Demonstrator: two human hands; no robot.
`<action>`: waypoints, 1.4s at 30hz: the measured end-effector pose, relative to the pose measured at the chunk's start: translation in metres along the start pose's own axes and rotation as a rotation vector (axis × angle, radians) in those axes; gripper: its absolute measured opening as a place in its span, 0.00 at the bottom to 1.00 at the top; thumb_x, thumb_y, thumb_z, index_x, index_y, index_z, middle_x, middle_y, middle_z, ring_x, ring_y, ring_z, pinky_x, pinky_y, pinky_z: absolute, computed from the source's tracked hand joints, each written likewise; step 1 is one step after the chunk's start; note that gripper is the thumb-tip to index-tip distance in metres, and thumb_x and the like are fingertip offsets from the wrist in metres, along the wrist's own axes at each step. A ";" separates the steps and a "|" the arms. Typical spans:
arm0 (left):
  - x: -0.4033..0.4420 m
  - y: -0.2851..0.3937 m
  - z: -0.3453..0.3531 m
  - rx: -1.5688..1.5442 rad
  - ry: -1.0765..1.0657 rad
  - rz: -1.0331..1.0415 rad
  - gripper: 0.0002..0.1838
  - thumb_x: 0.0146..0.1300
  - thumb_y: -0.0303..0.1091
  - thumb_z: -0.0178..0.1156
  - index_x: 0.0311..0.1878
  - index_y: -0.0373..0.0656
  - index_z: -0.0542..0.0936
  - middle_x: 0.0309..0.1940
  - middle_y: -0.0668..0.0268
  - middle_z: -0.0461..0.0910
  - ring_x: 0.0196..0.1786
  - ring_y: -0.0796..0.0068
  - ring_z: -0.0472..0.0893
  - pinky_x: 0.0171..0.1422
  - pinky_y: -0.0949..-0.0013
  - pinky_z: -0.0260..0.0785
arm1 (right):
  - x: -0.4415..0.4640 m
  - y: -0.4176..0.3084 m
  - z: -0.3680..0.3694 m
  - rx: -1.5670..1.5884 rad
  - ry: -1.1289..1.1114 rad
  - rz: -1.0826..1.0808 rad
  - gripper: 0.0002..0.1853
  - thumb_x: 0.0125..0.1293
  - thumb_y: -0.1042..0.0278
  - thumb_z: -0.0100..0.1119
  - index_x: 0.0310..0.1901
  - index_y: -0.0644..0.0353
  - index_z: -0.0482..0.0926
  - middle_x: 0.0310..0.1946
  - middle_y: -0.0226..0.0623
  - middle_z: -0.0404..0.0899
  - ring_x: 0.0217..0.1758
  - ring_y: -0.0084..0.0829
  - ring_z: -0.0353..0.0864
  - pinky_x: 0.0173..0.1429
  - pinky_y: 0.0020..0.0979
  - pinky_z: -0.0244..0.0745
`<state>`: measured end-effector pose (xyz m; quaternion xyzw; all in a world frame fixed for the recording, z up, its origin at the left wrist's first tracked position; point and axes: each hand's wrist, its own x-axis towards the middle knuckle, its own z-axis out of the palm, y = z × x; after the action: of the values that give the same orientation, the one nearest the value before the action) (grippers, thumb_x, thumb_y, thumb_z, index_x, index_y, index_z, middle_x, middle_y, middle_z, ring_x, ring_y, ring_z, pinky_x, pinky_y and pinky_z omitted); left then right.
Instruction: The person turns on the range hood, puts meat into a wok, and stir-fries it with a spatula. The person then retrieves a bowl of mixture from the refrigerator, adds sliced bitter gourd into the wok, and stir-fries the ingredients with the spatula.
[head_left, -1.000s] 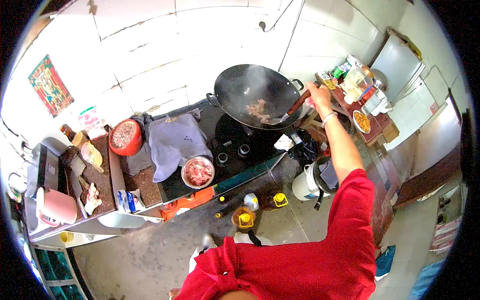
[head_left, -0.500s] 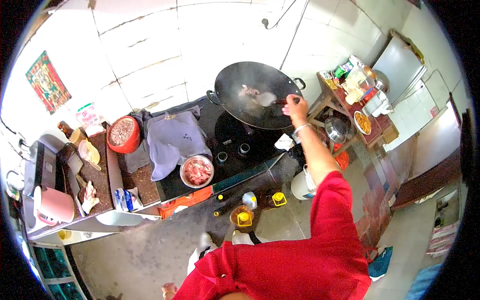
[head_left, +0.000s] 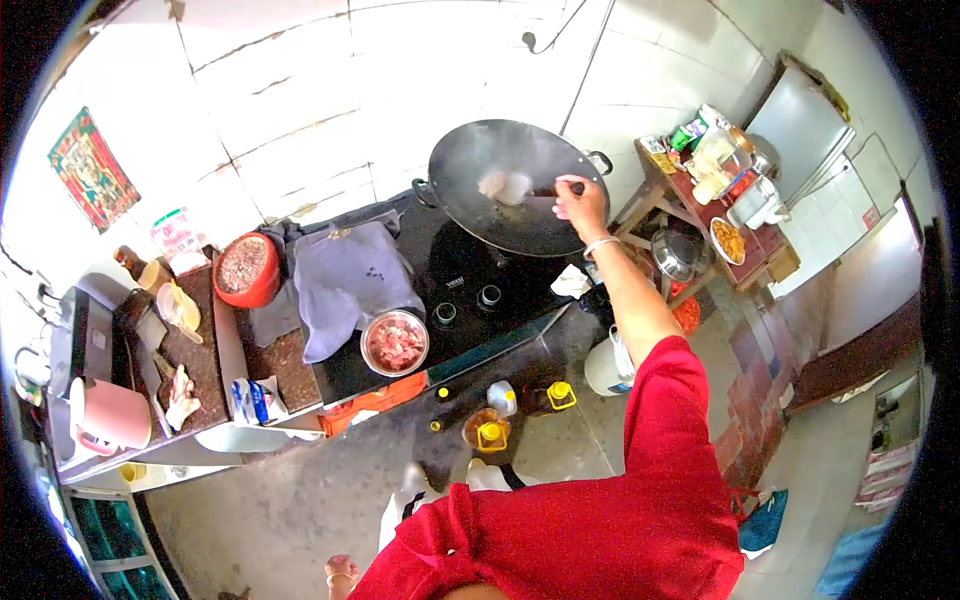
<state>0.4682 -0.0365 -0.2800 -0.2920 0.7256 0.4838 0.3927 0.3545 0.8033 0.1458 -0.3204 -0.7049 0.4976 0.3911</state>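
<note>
My right hand (head_left: 582, 208) grips the dark handle of a spatula (head_left: 514, 188) over the right side of a large black wok (head_left: 480, 225). The spatula's metal blade lies against pieces of meat (head_left: 492, 184) inside the wok, and light steam rises there. The wok sits on a black stove (head_left: 462, 285). Low at the left of my body hangs my left hand (head_left: 341, 566), its fingers curled and too small to make out clearly. A steel bowl of raw meat (head_left: 395, 343) stands at the stove's front edge, beside a grey cloth (head_left: 350, 285).
A red bowl (head_left: 247, 270), a pink pitcher (head_left: 112, 412) and a cleaver (head_left: 152, 333) are on the left counter. Yellow-capped bottles (head_left: 491, 434) and a white bucket (head_left: 606, 366) stand on the floor. At the right, a wooden table (head_left: 700, 210) holds a plate of food (head_left: 728, 241).
My right hand has moved left with the spatula, and the meat has been pushed towards the wok's back left. My left hand has come further into view at the bottom.
</note>
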 end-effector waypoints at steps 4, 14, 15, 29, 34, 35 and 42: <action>-0.019 0.008 -0.009 1.694 -0.131 0.530 0.04 0.41 0.33 0.56 0.20 0.45 0.77 0.18 0.65 0.77 0.24 0.66 0.77 0.28 0.67 0.70 | -0.009 -0.002 0.037 -0.663 -0.214 -0.632 0.11 0.48 0.72 0.61 0.36 0.54 0.77 0.29 0.41 0.74 0.35 0.41 0.75 0.40 0.35 0.71; -0.029 0.044 0.015 0.923 -0.017 -0.088 0.11 0.49 0.39 0.53 0.28 0.43 0.80 0.28 0.62 0.80 0.28 0.66 0.79 0.37 0.65 0.72 | -0.098 -0.015 -0.024 -1.043 -0.681 -0.663 0.16 0.48 0.76 0.59 0.41 0.52 0.71 0.32 0.45 0.62 0.39 0.44 0.67 0.40 0.38 0.65; 0.001 0.026 0.005 0.940 -0.024 -0.079 0.11 0.49 0.39 0.53 0.28 0.43 0.80 0.28 0.62 0.80 0.28 0.66 0.79 0.37 0.65 0.72 | -0.103 -0.015 -0.029 -1.069 -0.638 -0.650 0.17 0.47 0.76 0.59 0.41 0.52 0.71 0.32 0.44 0.62 0.38 0.44 0.67 0.40 0.38 0.65; 0.036 0.155 0.032 0.464 -0.334 0.121 0.07 0.54 0.29 0.46 0.23 0.42 0.71 0.18 0.64 0.70 0.19 0.72 0.70 0.17 0.70 0.59 | -0.162 0.021 -0.037 -0.755 -0.385 -0.445 0.26 0.51 0.77 0.51 0.54 0.52 0.61 0.36 0.51 0.65 0.34 0.47 0.73 0.36 0.41 0.71; 0.003 0.120 0.108 1.196 -0.327 0.396 0.05 0.54 0.32 0.47 0.27 0.46 0.72 0.21 0.65 0.71 0.24 0.71 0.71 0.23 0.68 0.61 | -0.269 0.070 -0.161 -0.571 -0.317 -0.465 0.23 0.51 0.74 0.55 0.51 0.56 0.65 0.36 0.45 0.68 0.35 0.43 0.72 0.38 0.38 0.70; -0.007 0.109 0.127 1.285 -0.324 0.436 0.04 0.54 0.33 0.47 0.28 0.47 0.72 0.21 0.66 0.71 0.25 0.71 0.71 0.25 0.68 0.61 | -0.298 0.092 -0.194 -0.531 -0.309 -0.420 0.21 0.51 0.73 0.55 0.49 0.57 0.67 0.35 0.45 0.68 0.35 0.43 0.72 0.39 0.38 0.69; -0.074 0.081 0.237 1.881 -0.326 0.694 0.06 0.53 0.37 0.49 0.34 0.52 0.74 0.25 0.68 0.73 0.33 0.71 0.73 0.34 0.65 0.63 | -0.532 0.206 -0.412 -0.646 -0.013 0.322 0.11 0.51 0.64 0.53 0.35 0.61 0.73 0.25 0.45 0.72 0.32 0.46 0.71 0.35 0.41 0.66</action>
<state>0.5099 0.2167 -0.2320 0.4318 0.7944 -0.1620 0.3953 0.9862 0.6034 -0.0915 -0.5309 -0.7688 0.3066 0.1819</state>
